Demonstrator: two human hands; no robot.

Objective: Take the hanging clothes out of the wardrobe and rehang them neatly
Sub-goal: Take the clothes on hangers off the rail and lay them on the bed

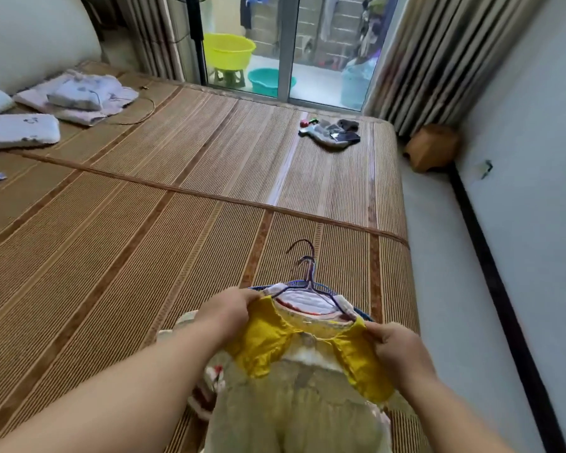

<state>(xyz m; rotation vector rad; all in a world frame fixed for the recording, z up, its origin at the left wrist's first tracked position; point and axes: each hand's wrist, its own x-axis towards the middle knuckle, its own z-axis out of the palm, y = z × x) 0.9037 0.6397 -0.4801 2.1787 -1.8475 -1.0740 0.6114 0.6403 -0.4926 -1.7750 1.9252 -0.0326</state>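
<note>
Hangers (307, 276) lie on the mat (144, 223), pillows (17, 130) far left, basins (242, 65) beyond.

- You're looking down on a bed covered by a striped woven mat (177, 191), brown and tan.
- At the far left lies a white pillow (17, 130), with folded pale bedding (79, 96) just beyond it.
- A thin cable (146, 114) curls beside that bedding.
- Near the far right corner sits a small heap (332, 134) of cloth and dark objects (too small to identify).
- At your near edge lies a stack of clothes (307, 403) on wire hangers (309, 273).
</note>
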